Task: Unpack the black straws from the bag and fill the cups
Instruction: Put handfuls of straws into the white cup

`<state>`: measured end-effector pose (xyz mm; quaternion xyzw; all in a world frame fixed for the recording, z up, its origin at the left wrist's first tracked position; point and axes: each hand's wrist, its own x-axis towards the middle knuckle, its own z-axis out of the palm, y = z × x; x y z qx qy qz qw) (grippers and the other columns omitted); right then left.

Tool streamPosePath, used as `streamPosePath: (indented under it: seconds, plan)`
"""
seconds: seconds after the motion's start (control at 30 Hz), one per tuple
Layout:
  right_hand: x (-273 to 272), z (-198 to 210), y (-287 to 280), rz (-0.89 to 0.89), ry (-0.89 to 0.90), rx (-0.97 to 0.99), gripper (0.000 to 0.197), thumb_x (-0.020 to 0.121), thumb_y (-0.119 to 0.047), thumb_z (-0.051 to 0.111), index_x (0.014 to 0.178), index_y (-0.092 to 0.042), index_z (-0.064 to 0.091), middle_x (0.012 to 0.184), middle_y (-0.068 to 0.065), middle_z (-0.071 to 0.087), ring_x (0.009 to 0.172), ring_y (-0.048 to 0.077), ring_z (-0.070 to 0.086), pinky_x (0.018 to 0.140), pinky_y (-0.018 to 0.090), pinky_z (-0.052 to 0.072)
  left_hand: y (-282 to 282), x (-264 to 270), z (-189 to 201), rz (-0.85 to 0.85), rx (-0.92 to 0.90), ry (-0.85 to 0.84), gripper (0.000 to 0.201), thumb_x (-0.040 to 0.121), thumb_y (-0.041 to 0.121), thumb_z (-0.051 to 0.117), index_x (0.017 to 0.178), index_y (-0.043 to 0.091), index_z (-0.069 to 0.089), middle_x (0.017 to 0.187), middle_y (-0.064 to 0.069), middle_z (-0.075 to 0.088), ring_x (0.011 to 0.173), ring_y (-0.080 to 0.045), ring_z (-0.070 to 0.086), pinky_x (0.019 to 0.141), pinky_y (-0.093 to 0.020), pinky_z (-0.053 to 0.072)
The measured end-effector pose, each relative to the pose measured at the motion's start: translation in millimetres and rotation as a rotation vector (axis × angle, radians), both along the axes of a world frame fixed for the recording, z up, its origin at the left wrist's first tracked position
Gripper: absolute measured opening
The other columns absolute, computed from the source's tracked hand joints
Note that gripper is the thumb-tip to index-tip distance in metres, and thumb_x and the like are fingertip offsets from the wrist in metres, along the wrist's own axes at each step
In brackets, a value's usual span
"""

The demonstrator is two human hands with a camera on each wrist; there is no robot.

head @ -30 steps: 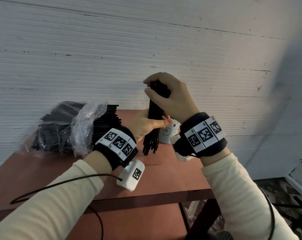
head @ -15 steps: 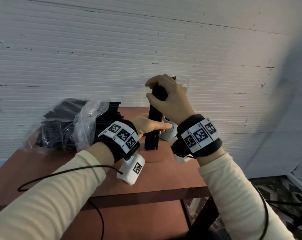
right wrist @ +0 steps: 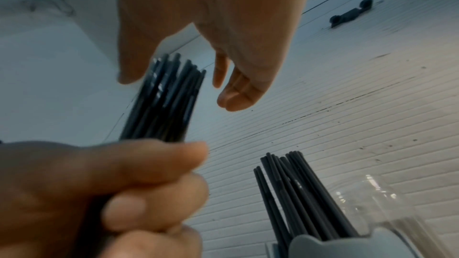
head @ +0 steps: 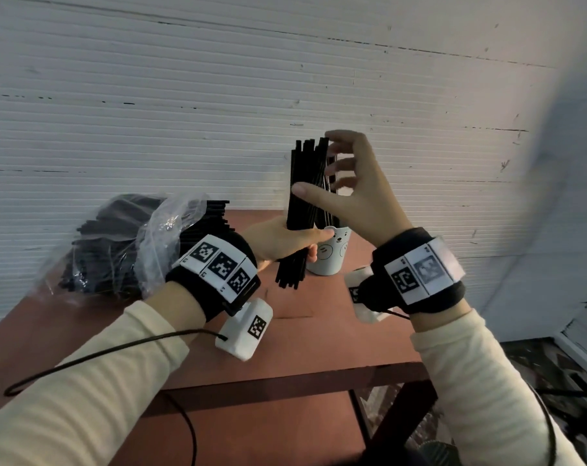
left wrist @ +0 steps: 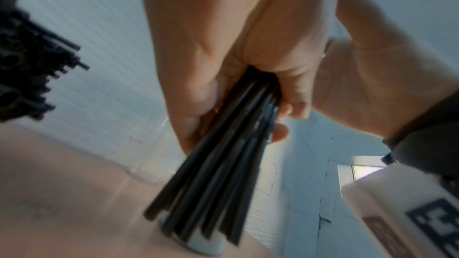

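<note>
Fingers (head: 305, 235) of left hand (head: 278, 240) grip straw bundle (head: 307, 183); cup (head: 329, 253) holds straws

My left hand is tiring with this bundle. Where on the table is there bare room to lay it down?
Bare table runs along the front edge, from below the cup leftward under the wrists. The back left is crowded by the bag of straws; the back right by the cup. The left hand grips the bundle.
</note>
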<state>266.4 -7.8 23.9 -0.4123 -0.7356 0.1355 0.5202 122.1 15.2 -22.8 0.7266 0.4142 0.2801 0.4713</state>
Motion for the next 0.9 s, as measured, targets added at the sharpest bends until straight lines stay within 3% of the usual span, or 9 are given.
streamPosePath:
  seconds: [0.1, 0.23, 0.33, 0.4, 0.5, 0.63, 0.73, 0.83, 0.9]
  plan:
    - [8.3, 2.6, -6.2, 0.081, -0.148, -0.167, 0.060, 0.067, -0.051, 0.079, 0.113, -0.020, 0.056, 0.108, 0.002, 0.060, 0.090, 0.008, 0.058, 0.072, 0.012, 0.045, -6.9, 0.4, 8.8, -0.157, 0.083, 0.098, 0.029, 0.092, 0.031, 0.063, 0.073, 0.010, 0.063, 0.075, -0.006, 0.067, 0.086, -0.026, 0.067, 0.087, -0.034, 0.054]
    - [9.2, -7.0, -11.8, 0.232, -0.247, -0.263, 0.023, 0.079, -0.021, 0.079, 0.092, -0.005, 0.070, 0.085, 0.007, 0.069, 0.081, 0.014, 0.066, 0.070, 0.022, 0.052, -9.9, 6.4, 2.6, -0.244, 0.081, 0.153, 0.028, 0.087, 0.028, 0.071, 0.081, 0.001, 0.067, 0.078, -0.018, 0.067, 0.082, -0.026, 0.067, 0.089, -0.042, 0.056]
    - [12.1, -7.0, -7.6, 0.138, -0.144, -0.191, 0.015, 0.080, -0.007, 0.072, 0.080, 0.005, 0.064, 0.077, 0.016, 0.067, 0.070, 0.019, 0.064, 0.063, 0.025, 0.052, -7.9, 14.3, -0.9, -0.189, 0.090, 0.110, 0.028, 0.078, 0.038, 0.077, 0.084, 0.013, 0.065, 0.082, -0.004, 0.066, 0.083, -0.014, 0.064, 0.086, -0.037, 0.055]
    - [20.1, 1.6, -1.9, 0.078, -0.001, -0.138, 0.012, 0.080, -0.004, 0.070, 0.077, 0.005, 0.062, 0.071, 0.012, 0.064, 0.064, 0.011, 0.061, 0.061, 0.019, 0.049, -1.8, 19.7, -0.8, -0.022, 0.093, 0.053, 0.062, 0.061, 0.052, 0.084, 0.109, 0.024, 0.057, 0.104, 0.005, 0.066, 0.098, -0.009, 0.063, 0.091, -0.037, 0.054]
    - [39.2, 21.0, 11.5, -0.063, 0.204, -0.055, 0.011, 0.082, -0.008, 0.069, 0.075, -0.001, 0.065, 0.066, 0.000, 0.062, 0.055, 0.000, 0.055, 0.050, 0.013, 0.042, 15.2, 27.1, -0.8, 0.259, 0.094, 0.007, 0.117, 0.035, 0.062, 0.085, 0.132, 0.027, 0.029, 0.129, 0.001, 0.050, 0.119, -0.014, 0.051, 0.101, -0.039, 0.048]
    - [58.3, 37.3, 34.1, -0.172, 0.297, -0.035, 0.012, 0.082, -0.013, 0.068, 0.070, -0.008, 0.067, 0.068, -0.004, 0.065, 0.053, -0.003, 0.054, 0.047, 0.010, 0.038, 41.5, 34.9, -5.0, 0.317, -0.041, 0.011, 0.140, 0.046, 0.044, 0.093, 0.149, 0.016, 0.003, 0.145, -0.008, 0.035, 0.133, -0.023, 0.039, 0.112, -0.040, 0.036]
    - [62.7, 39.3, 54.6, -0.230, 0.231, -0.100, 0.019, 0.079, -0.015, 0.069, 0.078, 0.004, 0.067, 0.069, 0.001, 0.062, 0.051, 0.000, 0.052, 0.047, 0.013, 0.038, 56.2, 40.7, -12.1, 0.304, -0.061, 0.056, 0.115, 0.051, 0.037, 0.094, 0.141, 0.010, 0.027, 0.132, -0.003, 0.051, 0.125, -0.021, 0.049, 0.105, -0.038, 0.042]
    - [62.4, 35.9, 71.4, -0.219, 0.121, -0.167, 0.029, 0.079, -0.018, 0.069, 0.082, 0.010, 0.065, 0.073, 0.010, 0.063, 0.054, 0.008, 0.051, 0.048, 0.019, 0.039, 67.5, 43.9, -13.8, 0.206, 0.014, 0.082, 0.085, 0.039, 0.047, 0.089, 0.115, 0.020, 0.062, 0.110, 0.006, 0.069, 0.108, -0.015, 0.063, 0.097, -0.036, 0.050]
    - [61.4, 33.7, 80.3, -0.214, 0.055, -0.193, 0.035, 0.078, -0.020, 0.069, 0.082, 0.013, 0.062, 0.072, 0.012, 0.059, 0.057, 0.014, 0.051, 0.050, 0.024, 0.039, 74.2, 43.3, -15.3, 0.162, 0.032, 0.105, 0.083, 0.034, 0.050, 0.087, 0.111, 0.026, 0.065, 0.107, 0.007, 0.070, 0.105, -0.013, 0.064, 0.096, -0.037, 0.051]
